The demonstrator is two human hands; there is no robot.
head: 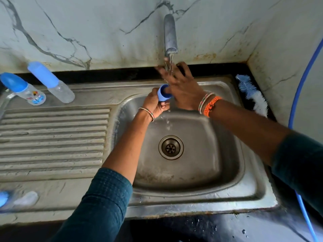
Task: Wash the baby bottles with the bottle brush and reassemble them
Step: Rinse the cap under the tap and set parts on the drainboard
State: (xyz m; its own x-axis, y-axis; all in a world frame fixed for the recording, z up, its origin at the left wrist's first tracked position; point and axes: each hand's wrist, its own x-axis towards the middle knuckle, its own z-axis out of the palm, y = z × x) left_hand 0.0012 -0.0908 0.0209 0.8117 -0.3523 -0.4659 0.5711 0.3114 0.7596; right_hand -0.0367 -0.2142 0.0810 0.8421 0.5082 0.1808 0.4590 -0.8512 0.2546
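The main risk here is a slip: the small blue plastic bottle cap (164,93) is wet, sits right under the thin stream from the grey metal tap (170,34), and is held over the steel sink basin (218,137), so a loosened grip would likely drop it toward the round drain (171,147) below the hands. The left hand (156,103) grips the cap from below and from its left, fingers curled round it, open end tilted up toward the water. The right hand (183,88) is blurred; its fingers look spread, reaching over and behind the cap toward the tap, and I cannot tell whether it touches the cap or holds anything. A second risk, as I judge it, is that the white-and-blue bristled bottle brush (251,94) lies well to the right of the right hand on the sink's edge, so the cap may get only a rinse. Two clear baby bottles with blue caps (52,82) lie well to the left of the left hand on the ribbed draining board (52,140), and could roll.
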